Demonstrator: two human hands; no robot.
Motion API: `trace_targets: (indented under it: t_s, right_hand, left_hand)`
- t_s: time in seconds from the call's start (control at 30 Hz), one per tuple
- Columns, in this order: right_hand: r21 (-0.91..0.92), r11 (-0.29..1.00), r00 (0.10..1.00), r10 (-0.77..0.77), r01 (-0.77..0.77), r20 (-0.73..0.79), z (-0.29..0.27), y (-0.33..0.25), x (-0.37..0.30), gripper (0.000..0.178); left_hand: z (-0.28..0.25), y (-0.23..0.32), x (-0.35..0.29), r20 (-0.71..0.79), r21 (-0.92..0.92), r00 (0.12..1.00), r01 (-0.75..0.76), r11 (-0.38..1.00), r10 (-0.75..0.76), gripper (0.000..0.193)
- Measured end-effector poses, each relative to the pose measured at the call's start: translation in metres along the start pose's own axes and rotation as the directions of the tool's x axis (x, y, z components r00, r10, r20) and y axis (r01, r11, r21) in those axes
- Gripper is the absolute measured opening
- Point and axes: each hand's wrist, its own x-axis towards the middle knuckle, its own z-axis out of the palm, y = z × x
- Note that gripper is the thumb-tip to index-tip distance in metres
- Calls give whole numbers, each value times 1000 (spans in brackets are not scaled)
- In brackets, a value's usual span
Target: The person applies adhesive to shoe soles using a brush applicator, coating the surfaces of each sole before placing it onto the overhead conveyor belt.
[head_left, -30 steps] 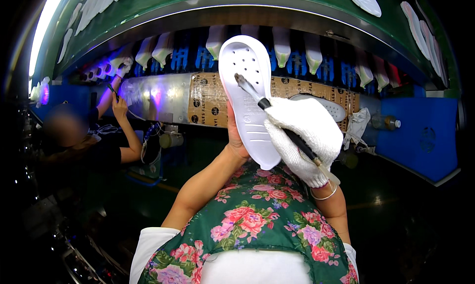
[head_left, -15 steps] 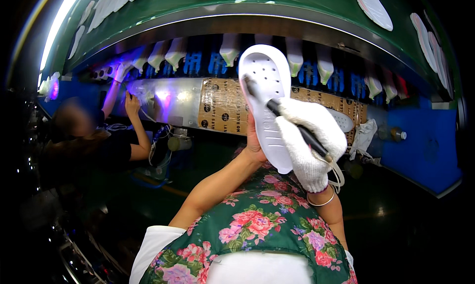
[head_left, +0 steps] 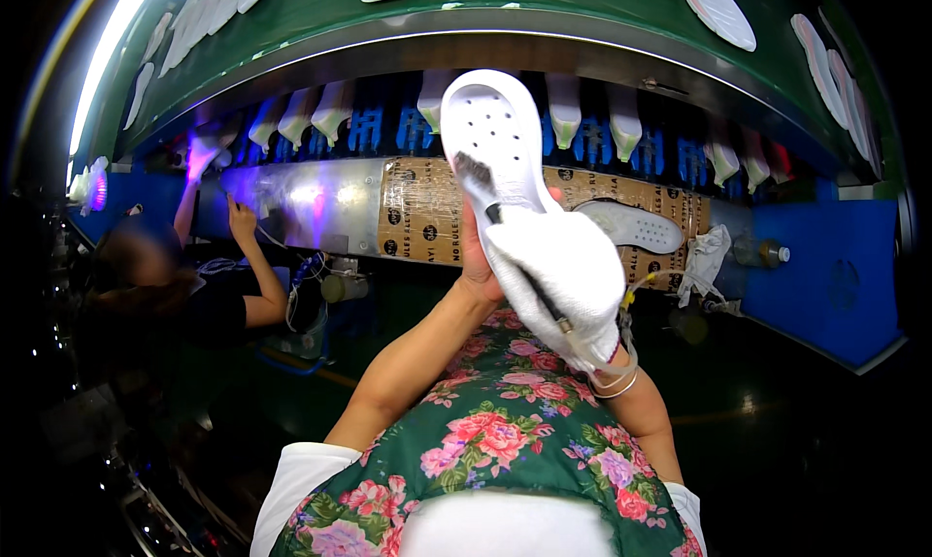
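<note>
A white shoe sole [head_left: 494,120] with small holes in its wide end is tilted up in front of me. Bare, my left hand [head_left: 477,256] is closed around it from behind; most of its fingers are hidden by the sole. My right hand [head_left: 573,266], in a white knit glove, grips a black-handled brush [head_left: 547,298] with a thin tube running from its rear end. The dark bristles lie against the inner face of the sole, below the holes. Another pale sole [head_left: 636,226] rests on the bench to the right of my gloved hand.
Brown printed cardboard [head_left: 419,212] covers part of the metal bench [head_left: 291,203]. Behind it hangs a row of white-and-green shoe-shaped pieces [head_left: 332,111]. White soles [head_left: 718,12] lie on the green surface [head_left: 544,23] above. A rag [head_left: 707,264] is at right; a co-worker [head_left: 146,256] works at left.
The held sole has shifted slightly left and up in view. My right hand has moved left across it, with the brush tip still on the sole. A co-worker's raised hand has moved left.
</note>
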Motion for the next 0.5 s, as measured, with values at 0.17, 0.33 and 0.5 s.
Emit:
trace_targets:
  t_s: [0.17,0.33,0.5]
  right_hand:
    - [151,977,986,161,-152,-49,-9,9,0,24]
    - [57,997,999,45,-46,27,5,6,-11,27]
    - [224,965,990,144,-136,-16,-4,15,-14,21]
  left_hand:
    - [-3,7,11,68,-127,994,-73,989,83,104]
    - [8,13,11,6,121,1000,-17,992,16,103]
    - [-4,16,10,-23,-11,997,-69,998,68,102]
